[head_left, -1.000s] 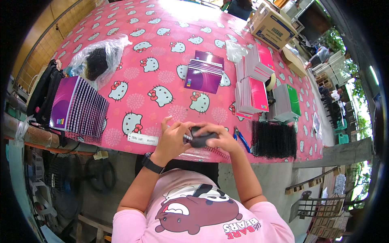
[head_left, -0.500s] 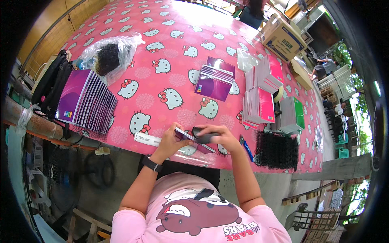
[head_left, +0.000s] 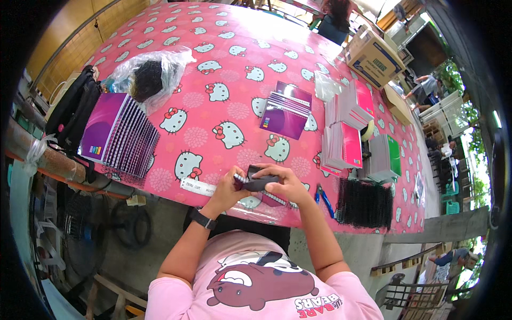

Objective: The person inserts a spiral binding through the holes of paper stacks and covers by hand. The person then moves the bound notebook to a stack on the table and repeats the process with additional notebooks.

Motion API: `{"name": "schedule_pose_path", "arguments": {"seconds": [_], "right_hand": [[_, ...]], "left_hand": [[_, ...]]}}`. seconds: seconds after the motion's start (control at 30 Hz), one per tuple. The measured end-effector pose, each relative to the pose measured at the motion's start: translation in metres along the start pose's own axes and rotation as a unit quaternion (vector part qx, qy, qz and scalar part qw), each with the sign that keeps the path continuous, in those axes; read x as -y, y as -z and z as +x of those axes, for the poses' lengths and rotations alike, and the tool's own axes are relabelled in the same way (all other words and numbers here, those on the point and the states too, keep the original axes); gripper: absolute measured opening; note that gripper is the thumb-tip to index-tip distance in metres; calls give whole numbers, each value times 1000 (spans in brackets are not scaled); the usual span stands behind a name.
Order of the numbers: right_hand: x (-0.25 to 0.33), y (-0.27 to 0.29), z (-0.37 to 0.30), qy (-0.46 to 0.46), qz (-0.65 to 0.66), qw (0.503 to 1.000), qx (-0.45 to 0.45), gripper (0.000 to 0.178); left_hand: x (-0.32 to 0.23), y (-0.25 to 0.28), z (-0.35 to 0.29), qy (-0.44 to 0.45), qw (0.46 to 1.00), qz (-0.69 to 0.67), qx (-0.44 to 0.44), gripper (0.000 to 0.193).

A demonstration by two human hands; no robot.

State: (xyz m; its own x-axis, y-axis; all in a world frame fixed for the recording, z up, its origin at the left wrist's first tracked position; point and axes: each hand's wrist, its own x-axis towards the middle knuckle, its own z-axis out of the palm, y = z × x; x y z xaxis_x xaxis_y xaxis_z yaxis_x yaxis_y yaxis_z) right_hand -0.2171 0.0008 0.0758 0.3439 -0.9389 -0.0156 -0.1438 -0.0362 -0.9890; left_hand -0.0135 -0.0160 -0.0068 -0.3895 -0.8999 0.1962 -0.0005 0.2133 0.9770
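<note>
Pink cartoon-cat patterned tablecloth (head_left: 213, 80), fanned stack of purple spiral notebooks (head_left: 114, 136) at the left edge, clear plastic bag of black coils (head_left: 146, 77), small purple notebook pile (head_left: 285, 109), pink and grey notebook stacks (head_left: 344, 133), green-covered stack (head_left: 386, 157), blue-handled pliers (head_left: 324, 198), black wire spine bundle (head_left: 365, 204), brown cardboard box (head_left: 373, 58), black bag (head_left: 72, 109).

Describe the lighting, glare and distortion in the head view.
Head view: daylight; glare washes out the far end of the pink table; fisheye bends the table edge and blackens the corners; the hands and the notebook stack are sharp; bright overexposure past the right rim.
</note>
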Motion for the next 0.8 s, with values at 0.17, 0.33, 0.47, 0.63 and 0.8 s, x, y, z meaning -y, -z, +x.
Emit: {"name": "schedule_pose_path", "arguments": {"seconds": [0.17,0.33,0.47,0.63,0.8], "right_hand": [[-31,27,-13,36,-348,922,-165,56],[17,12,-22,121,-360,895,-235,44],[44,-38,-19,112,-208,959,-157,35],[52,-40,-18,182,-242,938,-168,27],[54,-44,-17,181,-250,937,-162,27]], "left_hand": [[-5,-3,1,32,999,-20,26,46],[-32,-8,4,-33,996,78,-19,41],[-55,-12,7,-76,992,101,-14,37],[-65,-12,6,-76,991,106,-3,32],[-67,-12,5,-102,989,107,-3,31]]}}
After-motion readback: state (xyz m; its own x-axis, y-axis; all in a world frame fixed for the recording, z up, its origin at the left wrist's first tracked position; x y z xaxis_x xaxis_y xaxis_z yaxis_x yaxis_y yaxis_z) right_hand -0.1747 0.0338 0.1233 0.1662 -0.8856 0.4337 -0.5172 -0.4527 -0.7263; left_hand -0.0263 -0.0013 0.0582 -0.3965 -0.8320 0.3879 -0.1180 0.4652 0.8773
